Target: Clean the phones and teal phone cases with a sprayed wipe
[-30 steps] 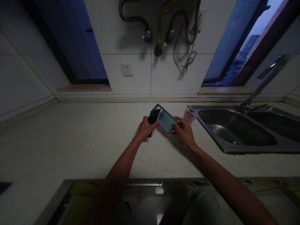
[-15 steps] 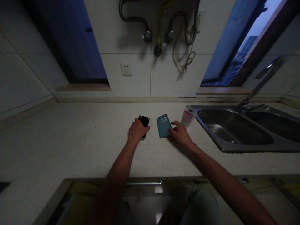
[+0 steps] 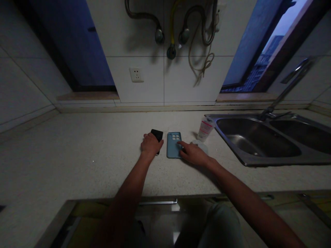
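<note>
Since half a second before, the blue phone case (image 3: 172,146) had slid left and squared up. It now lay flat just beside the black phone (image 3: 157,134) instead of apart and askew, and the right hand (image 3: 192,155) had come with it. Both sat on the pale countertop (image 3: 77,155), left of the steel sink (image 3: 248,164). Laying the two down well seemed a matter of light pressure, keeping each flat on the counter and clear of the sink's rim. The left hand (image 3: 150,146) was curled over the phone's near end, apparently gripping it, though the dim light made that hard to confirm. The right hand lay spread and loose, fingertips resting on the case's near right corner, grasping nothing. A small white tube (image 3: 205,128) stood beyond it, by the sink.
</note>
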`<move>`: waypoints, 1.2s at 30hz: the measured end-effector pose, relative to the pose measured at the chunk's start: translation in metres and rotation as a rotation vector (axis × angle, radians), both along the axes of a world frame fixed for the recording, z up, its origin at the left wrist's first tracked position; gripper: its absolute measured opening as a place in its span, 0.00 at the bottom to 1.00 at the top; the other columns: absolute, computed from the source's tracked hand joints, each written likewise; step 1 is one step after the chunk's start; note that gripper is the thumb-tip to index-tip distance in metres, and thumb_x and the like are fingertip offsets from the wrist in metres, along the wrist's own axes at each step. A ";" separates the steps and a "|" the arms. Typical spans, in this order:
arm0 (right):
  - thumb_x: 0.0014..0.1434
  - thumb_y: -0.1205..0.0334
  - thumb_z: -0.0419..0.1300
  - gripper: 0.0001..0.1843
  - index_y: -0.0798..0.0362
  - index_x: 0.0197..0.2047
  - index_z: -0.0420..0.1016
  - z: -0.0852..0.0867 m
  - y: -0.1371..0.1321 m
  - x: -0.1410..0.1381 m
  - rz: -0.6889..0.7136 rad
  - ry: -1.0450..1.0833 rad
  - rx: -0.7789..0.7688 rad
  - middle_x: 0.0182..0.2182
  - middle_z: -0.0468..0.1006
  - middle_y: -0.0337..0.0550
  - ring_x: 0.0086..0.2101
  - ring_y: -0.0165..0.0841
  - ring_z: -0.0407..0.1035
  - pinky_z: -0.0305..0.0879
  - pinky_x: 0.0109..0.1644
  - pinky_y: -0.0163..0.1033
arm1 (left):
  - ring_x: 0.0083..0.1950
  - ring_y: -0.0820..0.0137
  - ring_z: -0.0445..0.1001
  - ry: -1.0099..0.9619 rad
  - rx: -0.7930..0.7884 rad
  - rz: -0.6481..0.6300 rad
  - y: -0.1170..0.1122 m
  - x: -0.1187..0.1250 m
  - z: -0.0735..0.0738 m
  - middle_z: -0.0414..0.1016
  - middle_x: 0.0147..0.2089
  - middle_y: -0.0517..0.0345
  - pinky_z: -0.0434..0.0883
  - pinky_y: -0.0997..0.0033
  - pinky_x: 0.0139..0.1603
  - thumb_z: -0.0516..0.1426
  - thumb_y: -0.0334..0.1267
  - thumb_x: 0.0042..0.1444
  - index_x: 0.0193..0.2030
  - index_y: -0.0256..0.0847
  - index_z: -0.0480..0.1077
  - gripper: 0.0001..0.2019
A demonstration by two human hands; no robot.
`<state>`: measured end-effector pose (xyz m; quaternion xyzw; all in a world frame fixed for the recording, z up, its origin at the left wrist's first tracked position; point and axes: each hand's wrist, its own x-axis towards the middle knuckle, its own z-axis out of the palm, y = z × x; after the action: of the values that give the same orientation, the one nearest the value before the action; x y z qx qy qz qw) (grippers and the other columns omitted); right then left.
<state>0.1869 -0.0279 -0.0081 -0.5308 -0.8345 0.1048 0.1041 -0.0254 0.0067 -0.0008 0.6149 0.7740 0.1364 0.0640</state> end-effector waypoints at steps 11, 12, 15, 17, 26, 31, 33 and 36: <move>0.65 0.60 0.54 0.19 0.51 0.55 0.78 -0.003 0.002 0.001 0.055 0.008 0.007 0.39 0.85 0.52 0.36 0.41 0.77 0.63 0.39 0.40 | 0.58 0.44 0.70 0.240 0.047 -0.018 0.001 0.002 -0.007 0.70 0.57 0.27 0.70 0.53 0.52 0.53 0.62 0.59 0.54 0.27 0.73 0.35; 0.65 0.59 0.54 0.18 0.50 0.53 0.79 -0.001 0.002 0.001 0.048 0.040 0.015 0.37 0.85 0.51 0.35 0.41 0.77 0.63 0.38 0.40 | 0.58 0.44 0.70 0.239 0.048 -0.017 0.001 0.001 -0.008 0.71 0.57 0.27 0.70 0.52 0.52 0.53 0.63 0.58 0.54 0.27 0.74 0.35; 0.68 0.55 0.52 0.18 0.50 0.46 0.82 0.007 0.005 0.007 -0.025 0.291 0.113 0.34 0.84 0.48 0.33 0.39 0.75 0.65 0.39 0.41 | 0.58 0.41 0.70 0.192 0.037 -0.001 0.003 -0.002 -0.007 0.71 0.57 0.26 0.70 0.49 0.53 0.53 0.67 0.56 0.55 0.28 0.73 0.39; 0.69 0.50 0.50 0.21 0.51 0.45 0.81 0.016 0.009 0.016 -0.151 0.560 0.294 0.36 0.83 0.48 0.35 0.40 0.75 0.67 0.42 0.42 | 0.58 0.40 0.70 0.140 0.060 0.014 0.002 -0.003 -0.002 0.71 0.57 0.24 0.69 0.48 0.53 0.51 0.69 0.56 0.58 0.27 0.71 0.42; 0.59 0.38 0.59 0.35 0.55 0.60 0.64 0.010 0.046 0.071 -0.640 0.818 0.782 0.58 0.66 0.60 0.57 0.48 0.64 0.61 0.63 0.57 | 0.62 0.50 0.67 0.028 0.339 -0.164 -0.006 0.014 0.012 0.70 0.61 0.35 0.65 0.55 0.60 0.48 0.51 0.68 0.64 0.33 0.67 0.27; 0.51 0.39 0.65 0.29 0.53 0.46 0.73 0.001 0.051 0.077 -0.557 0.793 0.398 0.44 0.79 0.53 0.46 0.49 0.73 0.68 0.55 0.58 | 0.60 0.55 0.69 -0.164 0.396 -0.360 -0.006 0.021 0.007 0.73 0.58 0.40 0.64 0.59 0.64 0.51 0.45 0.68 0.60 0.33 0.70 0.21; 0.51 0.41 0.66 0.24 0.54 0.39 0.75 0.004 0.048 0.072 -0.524 0.848 0.375 0.37 0.81 0.51 0.41 0.48 0.76 0.70 0.52 0.57 | 0.59 0.58 0.71 -0.272 0.388 -0.434 -0.008 0.024 0.006 0.73 0.57 0.42 0.65 0.60 0.63 0.51 0.44 0.68 0.59 0.36 0.70 0.20; 0.46 0.44 0.71 0.24 0.54 0.38 0.76 0.009 0.044 0.057 -0.465 1.085 0.363 0.36 0.82 0.48 0.40 0.46 0.77 0.74 0.50 0.54 | 0.57 0.61 0.73 -0.443 0.350 -0.519 -0.010 0.029 0.003 0.73 0.56 0.45 0.68 0.62 0.61 0.53 0.45 0.67 0.59 0.39 0.70 0.19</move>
<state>0.2441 0.0158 0.0008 -0.5437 -0.5294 0.1910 0.6226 0.0034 -0.0033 0.0024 0.7477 0.5252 0.3752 0.1562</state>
